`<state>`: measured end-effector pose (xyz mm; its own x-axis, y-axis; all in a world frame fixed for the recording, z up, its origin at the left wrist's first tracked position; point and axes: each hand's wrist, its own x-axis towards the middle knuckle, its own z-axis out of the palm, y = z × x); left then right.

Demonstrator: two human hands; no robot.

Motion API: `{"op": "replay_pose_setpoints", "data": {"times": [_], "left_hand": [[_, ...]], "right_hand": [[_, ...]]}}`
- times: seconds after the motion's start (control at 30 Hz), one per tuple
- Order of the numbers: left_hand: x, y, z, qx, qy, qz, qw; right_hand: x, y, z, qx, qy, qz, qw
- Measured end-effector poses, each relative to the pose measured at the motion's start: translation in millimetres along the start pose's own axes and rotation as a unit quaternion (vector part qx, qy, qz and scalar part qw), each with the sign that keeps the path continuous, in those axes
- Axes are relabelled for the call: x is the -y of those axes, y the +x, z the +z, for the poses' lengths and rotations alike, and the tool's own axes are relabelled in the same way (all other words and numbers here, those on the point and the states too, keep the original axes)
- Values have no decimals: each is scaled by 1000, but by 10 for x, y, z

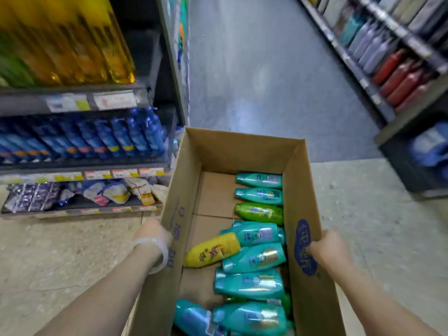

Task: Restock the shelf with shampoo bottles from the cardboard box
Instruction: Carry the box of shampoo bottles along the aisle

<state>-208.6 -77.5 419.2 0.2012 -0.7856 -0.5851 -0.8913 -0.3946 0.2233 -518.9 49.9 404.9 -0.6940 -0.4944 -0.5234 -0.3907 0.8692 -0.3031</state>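
An open cardboard box (213, 151) fills the lower middle of the head view. Inside lie several teal shampoo bottles (252, 282), one green bottle (260, 212) and one yellow bottle (213, 252), all on their sides along the right wall. My left hand (152, 235) is against the outside of the box's left wall, fingers hidden behind it. My right hand (326, 248) grips the box's right wall. The shelf unit (80, 166) stands at the left with rows of blue bottles (135, 137).
Yellow bottles (80, 44) fill the upper left shelf, and sachets and packets (109, 192) lie on the bottom one. A second shelving unit (388, 69) with grey and red bottles runs along the right. An aisle of grey floor (254, 69) lies ahead.
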Motion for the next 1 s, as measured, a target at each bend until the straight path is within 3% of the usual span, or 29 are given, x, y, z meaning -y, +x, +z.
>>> {"op": "replay_pose_setpoints", "data": {"times": [0.17,0.37,0.63,1.0], "left_hand": [[-942,-236,-555,-39,21,36,998],[-2094,84,-1065,-65,-12,80,995],[-3857,1217,-1710,-38,13,100,994],[-6323,3090,-2506,-64,-24,78,995]], "right_hand": [[301,333,-951,-37,10,3,999],[982,1003,-1847,-72,21,-3,997],[2176,2304,-2739,-76,23,33,996],[4147,4827,-3714,-51,-10,-8,999]]}}
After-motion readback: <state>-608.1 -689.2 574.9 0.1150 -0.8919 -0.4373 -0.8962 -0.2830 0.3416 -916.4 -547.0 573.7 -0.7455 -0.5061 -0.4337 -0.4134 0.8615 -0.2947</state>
